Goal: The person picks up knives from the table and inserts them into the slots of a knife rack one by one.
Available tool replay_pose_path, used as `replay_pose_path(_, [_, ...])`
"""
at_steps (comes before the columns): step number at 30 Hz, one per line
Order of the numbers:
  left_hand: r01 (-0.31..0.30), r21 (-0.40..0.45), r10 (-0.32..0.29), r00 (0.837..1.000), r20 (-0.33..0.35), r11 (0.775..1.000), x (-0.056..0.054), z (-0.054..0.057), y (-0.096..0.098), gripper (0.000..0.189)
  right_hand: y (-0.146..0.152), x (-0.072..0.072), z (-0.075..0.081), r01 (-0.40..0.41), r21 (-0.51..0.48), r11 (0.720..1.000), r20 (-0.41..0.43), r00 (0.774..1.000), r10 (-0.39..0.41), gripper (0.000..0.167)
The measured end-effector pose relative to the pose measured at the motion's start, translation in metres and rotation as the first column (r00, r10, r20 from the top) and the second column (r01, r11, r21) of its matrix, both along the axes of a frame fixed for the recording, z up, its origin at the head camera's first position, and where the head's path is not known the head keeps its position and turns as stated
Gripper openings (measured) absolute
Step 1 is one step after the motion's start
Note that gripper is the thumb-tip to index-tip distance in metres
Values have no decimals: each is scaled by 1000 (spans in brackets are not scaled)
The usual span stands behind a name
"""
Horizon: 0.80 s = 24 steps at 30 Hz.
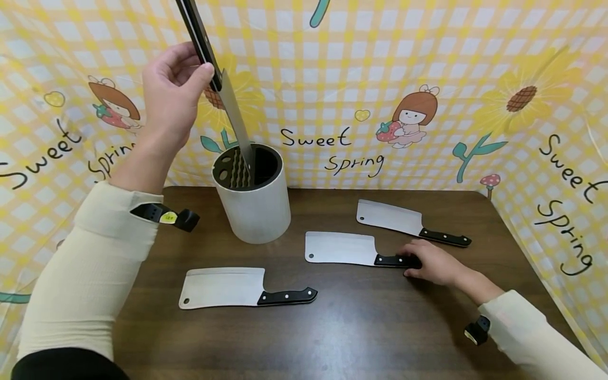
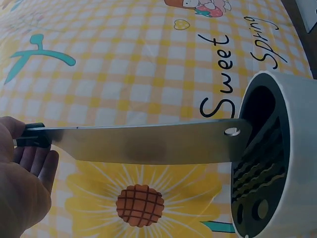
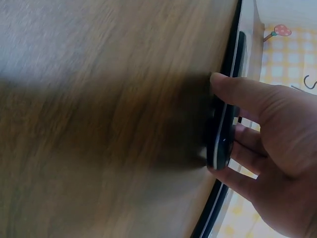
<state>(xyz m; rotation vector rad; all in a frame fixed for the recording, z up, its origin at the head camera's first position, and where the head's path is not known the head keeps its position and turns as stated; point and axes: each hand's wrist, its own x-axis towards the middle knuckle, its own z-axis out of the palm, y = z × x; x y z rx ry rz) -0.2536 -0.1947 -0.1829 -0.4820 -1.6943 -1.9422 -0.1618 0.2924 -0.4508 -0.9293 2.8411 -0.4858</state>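
My left hand (image 1: 173, 89) pinches the black handle of a cleaver (image 1: 235, 111) between thumb and fingers, blade pointing down. In the left wrist view the blade (image 2: 143, 144), with a hole near its end, reaches the mouth of a white round knife holder (image 2: 303, 163). That knife holder (image 1: 256, 216) stands upright, its dark insert showing wavy slots and round holes. On the table, a second cleaver (image 1: 339, 248) lies flat, blade to the left. My right hand (image 1: 434, 262) grips the end of its black handle (image 3: 225, 129), thumb on one side and fingertips on the other.
Another cleaver (image 1: 223, 287) lies at the front left of the brown wooden table (image 1: 285, 343), handle to the right. One more cleaver (image 1: 389, 215) lies behind the right hand. A yellow checked cloth (image 1: 323, 79) with printed figures and lettering hangs behind and at both sides.
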Motion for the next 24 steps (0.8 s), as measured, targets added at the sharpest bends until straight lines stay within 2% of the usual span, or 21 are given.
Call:
replay_pose_path(7, [-15,19,14,1000,24,1000,-4,1,-3,27,7,-1,-4,29,7,1000,-15,999,-29,32])
replay_pose_path(16, [4,1,-4,1000,27,1000,-9,-3,-4,27,9,-3,-6,37,-16,999,-30,999,-38,23])
replay_pose_path(21, [18,-23,-17,999,52,1000,-12,-9,-4,28,11,-4,-5,28,-68,997,-15,999,-29,23])
replay_pose_path(24, [32,-44,-29,998,60,999,-13,-14,-4,26,14,-4,-2,45,-123,991,34,999,-42,22])
